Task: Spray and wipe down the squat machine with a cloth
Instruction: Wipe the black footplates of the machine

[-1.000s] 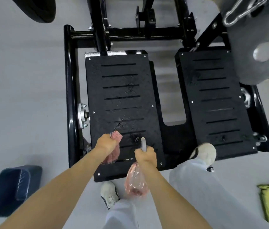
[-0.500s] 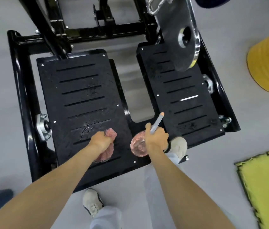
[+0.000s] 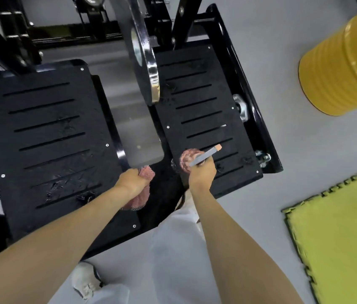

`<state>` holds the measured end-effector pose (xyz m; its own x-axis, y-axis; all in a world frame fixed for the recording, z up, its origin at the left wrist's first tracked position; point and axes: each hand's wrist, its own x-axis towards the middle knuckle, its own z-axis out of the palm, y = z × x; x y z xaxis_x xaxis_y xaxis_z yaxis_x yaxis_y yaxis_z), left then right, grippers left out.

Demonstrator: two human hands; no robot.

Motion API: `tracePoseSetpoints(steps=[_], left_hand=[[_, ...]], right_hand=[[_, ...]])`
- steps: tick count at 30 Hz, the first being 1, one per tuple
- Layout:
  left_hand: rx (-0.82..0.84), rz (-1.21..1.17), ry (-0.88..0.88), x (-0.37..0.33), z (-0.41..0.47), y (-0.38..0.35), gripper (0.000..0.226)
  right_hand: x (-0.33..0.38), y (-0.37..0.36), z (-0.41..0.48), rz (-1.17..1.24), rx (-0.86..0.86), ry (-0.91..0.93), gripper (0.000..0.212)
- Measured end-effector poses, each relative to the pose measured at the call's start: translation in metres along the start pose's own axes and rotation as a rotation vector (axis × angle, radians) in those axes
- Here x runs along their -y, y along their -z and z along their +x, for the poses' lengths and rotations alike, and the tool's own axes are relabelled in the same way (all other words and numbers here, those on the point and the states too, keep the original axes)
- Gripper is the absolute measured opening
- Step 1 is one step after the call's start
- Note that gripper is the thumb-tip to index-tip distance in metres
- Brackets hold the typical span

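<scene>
Head camera looks down on the black squat machine (image 3: 48,137). Its two foot plates have long slots and smudgy marks. The left hand (image 3: 130,181) grips a pink cloth (image 3: 143,196) by the inner edge of the left plate. The right hand (image 3: 201,175) holds a pink spray bottle (image 3: 186,160) over the right plate (image 3: 203,110); how full it is, I cannot tell. A shiny metal disc (image 3: 144,62) hangs in front of that plate. Far right are a yellow barrel (image 3: 339,69), its inside hidden, and a green mat (image 3: 339,227).
</scene>
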<state>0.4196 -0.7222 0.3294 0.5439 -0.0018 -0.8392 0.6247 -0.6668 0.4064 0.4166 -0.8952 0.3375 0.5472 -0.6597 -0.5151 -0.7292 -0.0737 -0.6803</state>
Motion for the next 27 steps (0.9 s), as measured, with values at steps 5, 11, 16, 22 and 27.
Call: tracePoseSetpoints(steps=[5,11,16,22,27], left_hand=[[0.000,0.044,-0.002,-0.014,0.009,-0.006,0.028],[-0.030,-0.072,0.049,-0.008,0.016,0.000,0.026],[-0.037,-0.113,0.037,-0.003,0.008,0.007,0.020],[0.000,-0.268,-0.053,0.010,-0.013,0.020,0.017],[0.044,-0.617,-0.054,0.033,-0.039,0.043,0.017]], right_hand=[[-0.004,0.005,0.022,-0.007,-0.003,0.012,0.026],[-0.011,-0.002,0.032,0.052,-0.020,-0.070,0.026],[-0.018,0.000,0.030,0.103,0.029,-0.174,0.051],[-0.033,-0.014,0.005,-0.178,0.240,-0.425,0.049],[-0.020,-0.029,-0.076,0.081,0.820,-0.533,0.051]])
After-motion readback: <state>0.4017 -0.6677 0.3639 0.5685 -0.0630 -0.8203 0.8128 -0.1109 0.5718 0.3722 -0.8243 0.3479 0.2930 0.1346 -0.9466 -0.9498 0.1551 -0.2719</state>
